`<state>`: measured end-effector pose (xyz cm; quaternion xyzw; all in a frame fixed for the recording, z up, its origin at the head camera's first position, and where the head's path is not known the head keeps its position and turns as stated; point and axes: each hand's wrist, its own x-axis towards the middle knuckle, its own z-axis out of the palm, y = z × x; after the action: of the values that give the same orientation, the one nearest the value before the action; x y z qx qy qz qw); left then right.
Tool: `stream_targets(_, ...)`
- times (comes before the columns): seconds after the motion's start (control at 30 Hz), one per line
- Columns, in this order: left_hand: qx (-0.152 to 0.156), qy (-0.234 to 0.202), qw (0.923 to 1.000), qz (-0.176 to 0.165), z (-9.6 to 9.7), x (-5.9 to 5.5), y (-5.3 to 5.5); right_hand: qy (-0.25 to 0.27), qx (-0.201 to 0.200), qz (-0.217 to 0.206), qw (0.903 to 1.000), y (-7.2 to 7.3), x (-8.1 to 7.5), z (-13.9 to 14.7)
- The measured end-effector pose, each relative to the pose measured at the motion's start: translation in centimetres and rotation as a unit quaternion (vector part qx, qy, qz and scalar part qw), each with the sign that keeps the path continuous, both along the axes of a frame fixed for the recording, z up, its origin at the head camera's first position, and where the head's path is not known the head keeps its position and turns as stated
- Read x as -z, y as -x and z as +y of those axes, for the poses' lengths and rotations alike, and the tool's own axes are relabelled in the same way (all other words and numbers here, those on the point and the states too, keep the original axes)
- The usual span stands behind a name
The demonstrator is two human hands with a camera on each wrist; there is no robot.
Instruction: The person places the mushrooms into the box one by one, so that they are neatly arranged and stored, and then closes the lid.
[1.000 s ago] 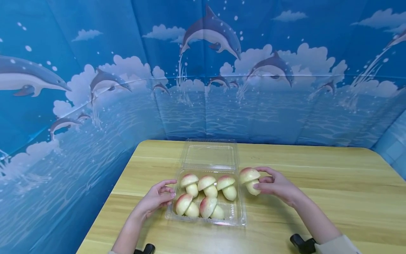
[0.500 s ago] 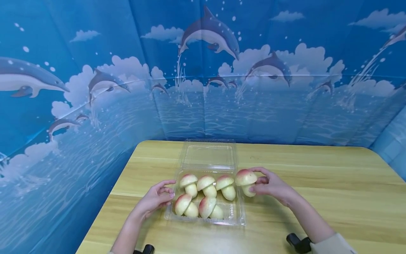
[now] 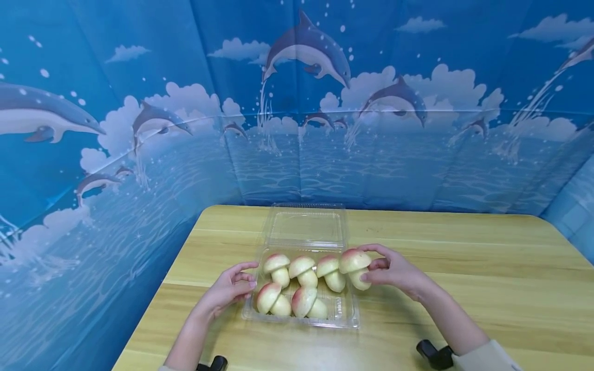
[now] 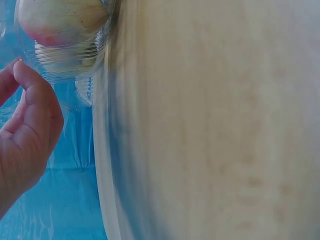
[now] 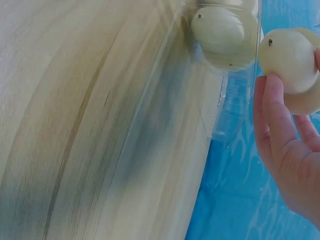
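My right hand [image 3: 396, 269] holds a pale yellow mushroom-shaped piece [image 3: 355, 261] with a pink-tinged cap between thumb and fingers. It is at the right wall of an open clear plastic box [image 3: 341, 323], its cap overlapping the nearest piece in view. In the right wrist view the held piece [image 5: 289, 60] shows a small dark spot. Several like pieces lie in the box, such as one at front left [image 3: 273, 300]. Loosely bent, the fingers of my left hand [image 3: 227, 289] are at the box's left edge; whether they touch it is unclear.
The box's clear lid [image 3: 307, 228] lies folded back behind it on the wooden table [image 3: 464, 268]. A blue dolphin-print curtain [image 3: 297, 149] hangs behind the table's far edge. Black wrist devices show at the bottom, one on the right [image 3: 435, 355].
My right hand has moved left with the mushroom-shaped piece, from outside the box's right wall to its right edge. The left hand has stayed in place.
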<state>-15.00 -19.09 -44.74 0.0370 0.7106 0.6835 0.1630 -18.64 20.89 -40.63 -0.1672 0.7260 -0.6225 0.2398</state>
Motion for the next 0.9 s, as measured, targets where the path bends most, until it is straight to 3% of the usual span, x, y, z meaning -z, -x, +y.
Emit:
stream_targets(0.53,0.001,-0.001,1.0,0.001,0.0,0.1,0.0,-0.001,-0.017,0.026,0.9995,-0.7,0.2,-1.7)
stream_targets(0.7,0.002,0.0,1.0,0.0,0.0,0.1,-0.1,-0.023,-0.023,0.029,0.999,-1.1,0.0,-2.5)
stream_targets(0.9,-0.001,-0.002,1.0,0.002,0.0,0.1,-0.1,-0.056,-0.044,0.065,0.9954,-1.3,-0.5,-3.3)
